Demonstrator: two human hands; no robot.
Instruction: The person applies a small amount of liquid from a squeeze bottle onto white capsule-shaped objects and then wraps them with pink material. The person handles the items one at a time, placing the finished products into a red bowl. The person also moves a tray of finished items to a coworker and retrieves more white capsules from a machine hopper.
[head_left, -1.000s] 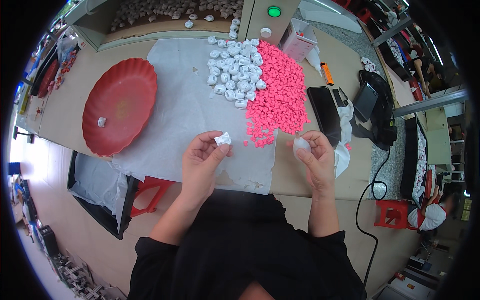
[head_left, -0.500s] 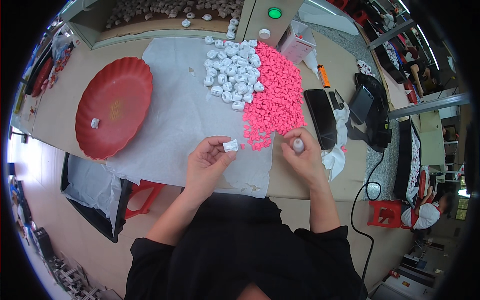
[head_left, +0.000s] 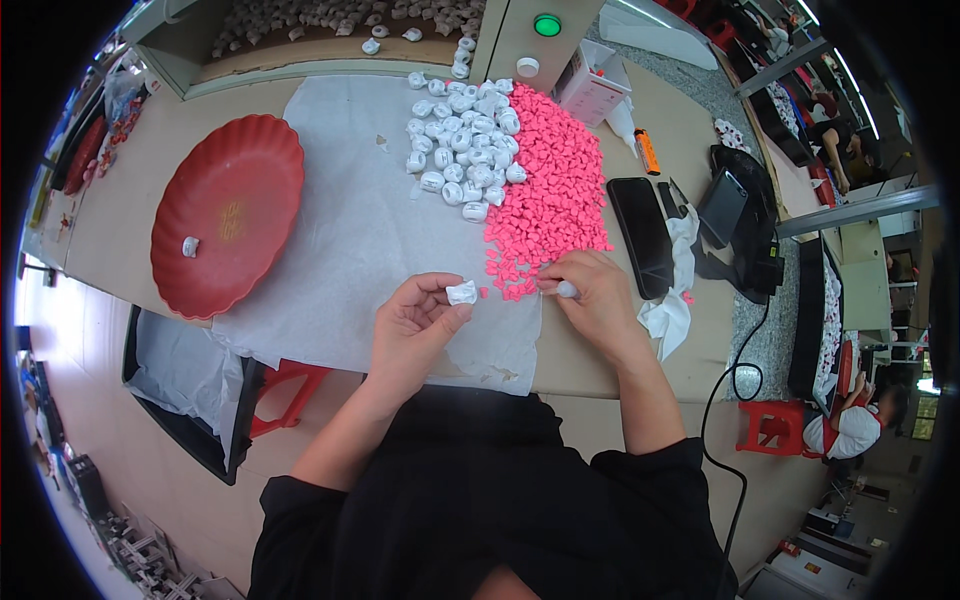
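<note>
My left hand pinches a small white moulded piece between thumb and fingers, just above the white paper sheet. One loose pink piece lies right beside it. My right hand is closed round a small whitish bottle, of which only an end shows. Its fingertips are at the near edge of a large heap of small pink pieces, and whether they touch one I cannot tell. Left of that heap lie several white rounded pieces, like the one I hold.
At the left stands a red scalloped dish with one white piece in it. On the right are a black phone, a crumpled tissue, an orange lighter-like item and a white box. A black cable hangs off the right side.
My right hand has moved left, to the near edge of the pink heap, and the bottle in it has tipped from end-on to lying sideways. My left hand stays nearly still.
</note>
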